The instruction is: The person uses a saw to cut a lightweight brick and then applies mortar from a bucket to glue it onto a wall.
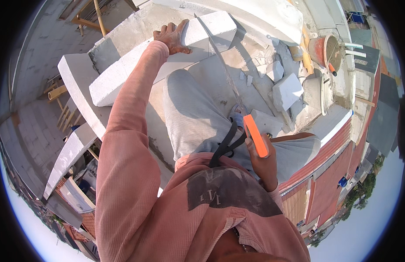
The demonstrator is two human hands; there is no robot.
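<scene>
It's dull metal on the saw blade (224, 64), smooth orange plastic on its handle (255, 136), a chalky matt finish on the long white block (117, 78), rough faces on the broken chunks (287, 91), then matt grey cloth on the trousers (189, 118) and waffle-textured pink cloth on the top (128, 174).

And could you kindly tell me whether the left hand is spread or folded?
Spread: the left hand rests palm down on the long white block, its fingers fanned apart.
</scene>
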